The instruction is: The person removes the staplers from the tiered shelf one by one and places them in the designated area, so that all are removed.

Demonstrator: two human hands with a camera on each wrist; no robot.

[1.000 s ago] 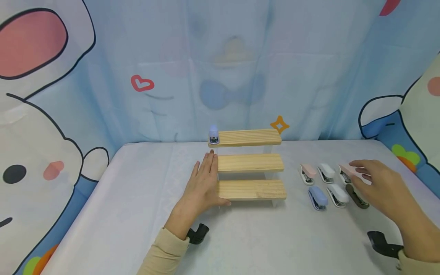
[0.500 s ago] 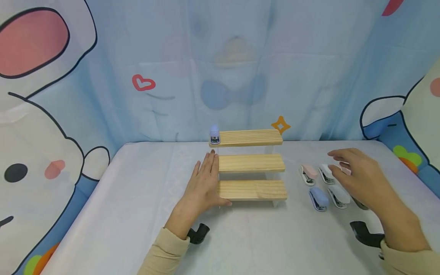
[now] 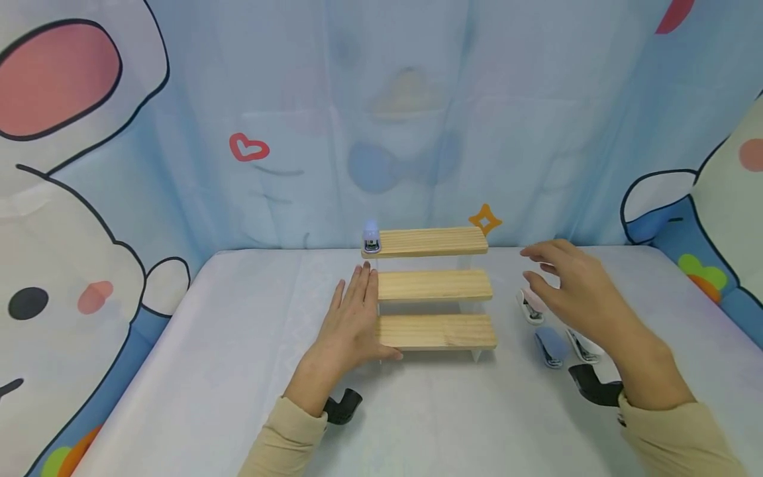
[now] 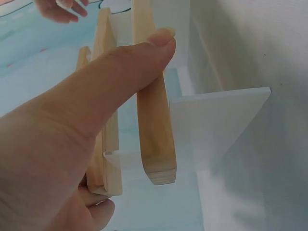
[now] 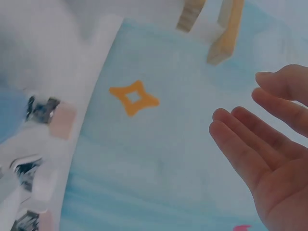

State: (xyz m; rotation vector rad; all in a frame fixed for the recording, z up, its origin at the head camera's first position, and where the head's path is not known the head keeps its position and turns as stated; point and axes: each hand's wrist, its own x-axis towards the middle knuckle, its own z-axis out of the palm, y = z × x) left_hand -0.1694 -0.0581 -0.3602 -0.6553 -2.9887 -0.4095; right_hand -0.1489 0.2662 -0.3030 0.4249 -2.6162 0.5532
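Observation:
A three-step wooden display rack point(image 3: 435, 286) with clear side supports stands mid-table. My left hand point(image 3: 348, 324) rests along its left end, fingers extended, thumb at the front edge of the lowest board. The left wrist view shows that thumb point(image 4: 115, 70) across the board. On the top board's left end sits a lilac mini stapler point(image 3: 371, 237). My right hand point(image 3: 572, 281) hovers right of the rack above more staplers, fingers loosely bent, holding nothing. Beneath it lie a pink stapler point(image 3: 530, 305), a blue stapler point(image 3: 551, 346) and a white stapler point(image 3: 584, 346); others are hidden by the hand.
A white cloth covers the table point(image 3: 447, 417). Behind it hangs a blue cartoon-printed curtain point(image 3: 298, 79). A black wrist mount point(image 3: 342, 406) sits by the left cuff and another black mount point(image 3: 596, 386) by the right.
My right hand has moved left and farther away, from over the rightmost staplers toward the rack's right side. The left hand has stayed against the rack.

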